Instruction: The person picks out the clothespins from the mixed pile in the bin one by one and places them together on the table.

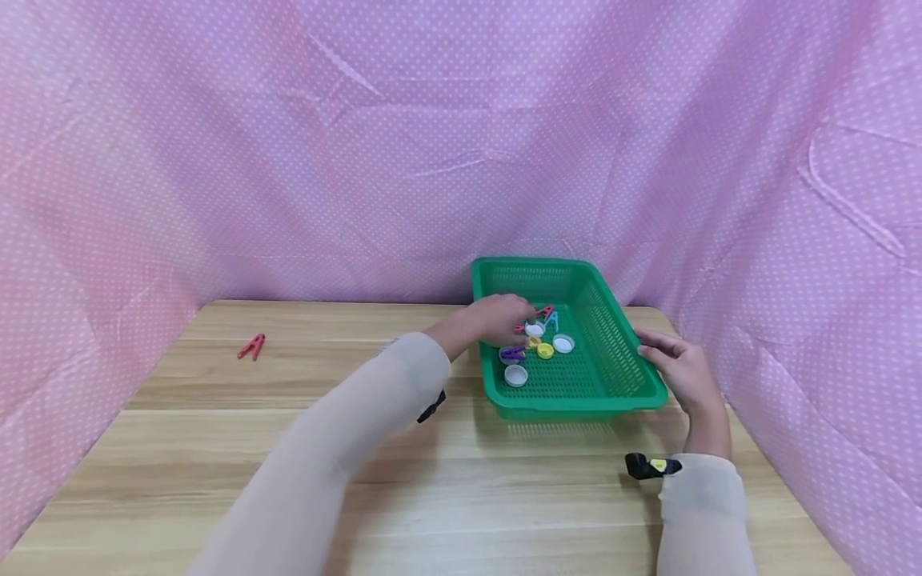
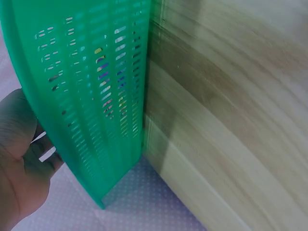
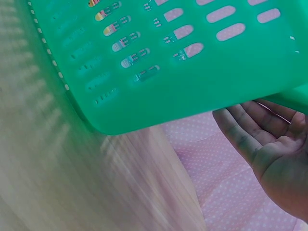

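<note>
A green plastic basket [image 1: 576, 404] with slotted walls stands on the table's right side. My left hand [image 1: 499, 318] reaches over its left wall, fingers lowered among small clips and caps. A bit of red shows between the thumb and fingers; I cannot tell whether they hold it. Near these fingertips lie a white cap [image 1: 535, 329], a purple clip [image 1: 512, 353] and a light blue clip [image 1: 552, 320]. On the right side my right hand [image 1: 684, 372] holds the basket's rim, its fingers [image 3: 240, 130] beneath the edge in the right wrist view.
A red clip [image 1: 252, 346] lies alone on the wooden table [image 1: 317, 384] at the far left. Inside the basket are also a yellow cap [image 1: 545, 351] and more white caps [image 1: 515, 375]. Pink dotted cloth [image 1: 403, 160] hangs behind the table and along both sides.
</note>
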